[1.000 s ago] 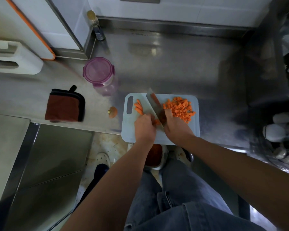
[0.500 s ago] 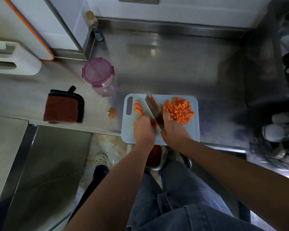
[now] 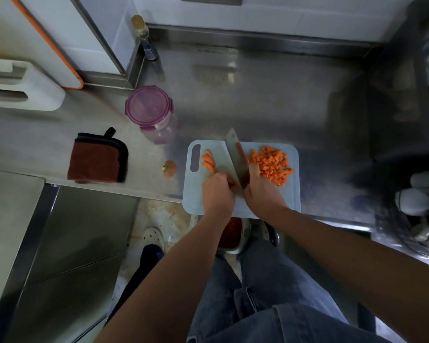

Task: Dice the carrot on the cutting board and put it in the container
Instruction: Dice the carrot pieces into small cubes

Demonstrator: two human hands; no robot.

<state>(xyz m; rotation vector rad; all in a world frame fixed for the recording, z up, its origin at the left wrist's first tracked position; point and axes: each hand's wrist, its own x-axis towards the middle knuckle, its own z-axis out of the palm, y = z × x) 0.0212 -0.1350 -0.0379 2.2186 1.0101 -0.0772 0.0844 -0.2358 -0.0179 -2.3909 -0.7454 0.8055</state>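
A pale blue cutting board (image 3: 291, 204) lies at the counter's front edge. A heap of diced carrot (image 3: 271, 164) covers its right half. A few carrot strips (image 3: 208, 160) lie on its left half, near the handle hole. My right hand (image 3: 261, 191) grips the handle of a cleaver (image 3: 235, 154), whose blade points away across the board's middle. My left hand (image 3: 218, 191) has curled fingers pressing carrot strips just left of the blade; those strips are mostly hidden. The container (image 3: 150, 110), clear with a purple lid on it, stands behind the board to the left.
A carrot top (image 3: 169, 167) lies on the counter left of the board. A folded brown cloth (image 3: 97, 159) sits further left. A bottle (image 3: 145, 38) stands in the back corner. A dark rack (image 3: 426, 115) with dishes fills the right side.
The cleaver and both hands have shifted slightly between frames, chopping at the strips under my left hand. The diced heap and loose strips stay where they were.
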